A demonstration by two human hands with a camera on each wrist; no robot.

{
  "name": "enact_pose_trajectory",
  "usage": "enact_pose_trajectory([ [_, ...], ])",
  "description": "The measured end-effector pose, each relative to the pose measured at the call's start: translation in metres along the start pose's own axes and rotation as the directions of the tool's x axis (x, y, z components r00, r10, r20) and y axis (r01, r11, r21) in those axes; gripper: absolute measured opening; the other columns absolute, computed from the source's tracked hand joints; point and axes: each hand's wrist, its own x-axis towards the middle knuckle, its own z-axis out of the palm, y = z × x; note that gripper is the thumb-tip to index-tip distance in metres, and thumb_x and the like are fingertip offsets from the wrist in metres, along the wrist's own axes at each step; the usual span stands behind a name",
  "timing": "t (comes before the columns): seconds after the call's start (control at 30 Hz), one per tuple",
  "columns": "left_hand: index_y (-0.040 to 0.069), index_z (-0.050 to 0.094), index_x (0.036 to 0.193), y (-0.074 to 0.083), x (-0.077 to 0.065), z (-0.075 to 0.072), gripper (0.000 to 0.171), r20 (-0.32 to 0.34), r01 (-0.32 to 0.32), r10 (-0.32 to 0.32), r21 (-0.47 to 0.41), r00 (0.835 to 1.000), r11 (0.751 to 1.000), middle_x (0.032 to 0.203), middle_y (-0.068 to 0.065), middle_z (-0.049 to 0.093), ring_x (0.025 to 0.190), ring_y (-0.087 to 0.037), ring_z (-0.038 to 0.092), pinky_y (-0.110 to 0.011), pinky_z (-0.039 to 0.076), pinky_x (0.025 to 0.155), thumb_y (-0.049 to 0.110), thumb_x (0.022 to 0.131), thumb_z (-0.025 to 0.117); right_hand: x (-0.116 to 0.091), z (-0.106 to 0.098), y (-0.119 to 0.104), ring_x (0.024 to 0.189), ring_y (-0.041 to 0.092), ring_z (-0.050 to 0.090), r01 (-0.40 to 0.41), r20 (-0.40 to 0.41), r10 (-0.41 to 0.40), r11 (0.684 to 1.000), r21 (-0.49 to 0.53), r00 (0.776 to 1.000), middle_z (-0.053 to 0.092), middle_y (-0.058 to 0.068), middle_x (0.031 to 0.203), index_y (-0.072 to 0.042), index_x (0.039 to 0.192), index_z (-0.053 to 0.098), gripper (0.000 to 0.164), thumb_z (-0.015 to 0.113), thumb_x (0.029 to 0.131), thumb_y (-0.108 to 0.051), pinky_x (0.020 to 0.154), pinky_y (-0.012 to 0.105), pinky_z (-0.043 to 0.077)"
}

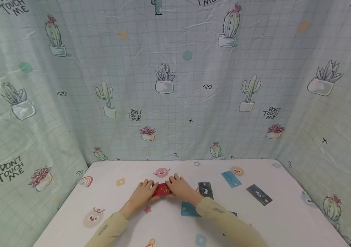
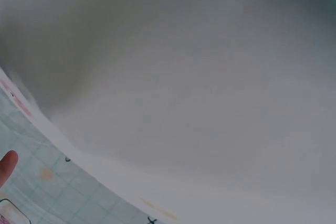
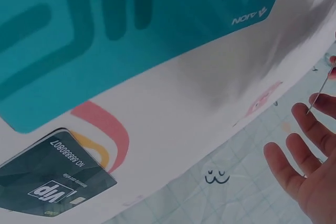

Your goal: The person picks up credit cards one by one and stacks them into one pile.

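A red card (image 1: 162, 189) with "VIP" lettering is held between both hands near the middle of the table. My left hand (image 1: 144, 192) grips its left end, and the right hand (image 1: 180, 188) grips the right end. In the right wrist view, fingers (image 3: 310, 129) hold the card, which shows edge-on as a thin line. Only one fingertip (image 2: 7, 166) of the left hand shows in the left wrist view. Right of the hands lies a black Vip card (image 1: 205, 189). A teal card (image 1: 190, 209) sits partly hidden under the right forearm.
Further right are another teal card (image 1: 231, 178) and another black Vip card (image 1: 259, 194). A dark card corner (image 1: 234, 214) peeks out beside the right sleeve. Cartoon prints cover the white table (image 1: 107, 199), and a cactus-patterned curtain (image 1: 175, 109) surrounds its back and sides.
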Motion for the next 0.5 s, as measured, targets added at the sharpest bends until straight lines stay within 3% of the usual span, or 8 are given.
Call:
enact_pose_trajectory([
  [0.3, 0.012, 0.056, 0.117, 0.01, -0.002, -0.009, 0.056, -0.035, -0.01, 0.01, 0.01, 0.999, 1.0, 0.096, -0.002, 0.051, 0.084, -0.016, 0.042, -0.031, 0.041, 0.07, 0.051, 0.077, 0.059, -0.015, -0.007, 0.0, 0.093, 0.016, 0.042, -0.001, -0.023, 0.0, 1.0, -0.028, 1.0, 0.052, 0.001, 0.106, -0.019, 0.124, 0.049, 0.06, 0.049, 0.079, -0.059, 0.079, 0.027, 0.046],
  [0.5, 0.013, 0.056, 0.117, 0.016, -0.005, -0.013, 0.055, -0.06, -0.025, 0.025, 0.0, 0.998, 1.0, 0.097, -0.002, 0.052, 0.084, -0.015, 0.042, -0.031, 0.041, 0.069, 0.05, 0.077, 0.06, -0.025, -0.009, 0.002, 0.095, 0.015, 0.041, -0.007, -0.018, 0.007, 1.0, 0.015, 1.0, 0.052, 0.0, 0.107, -0.02, 0.124, 0.049, 0.059, 0.049, 0.079, -0.059, 0.08, 0.028, 0.046],
])
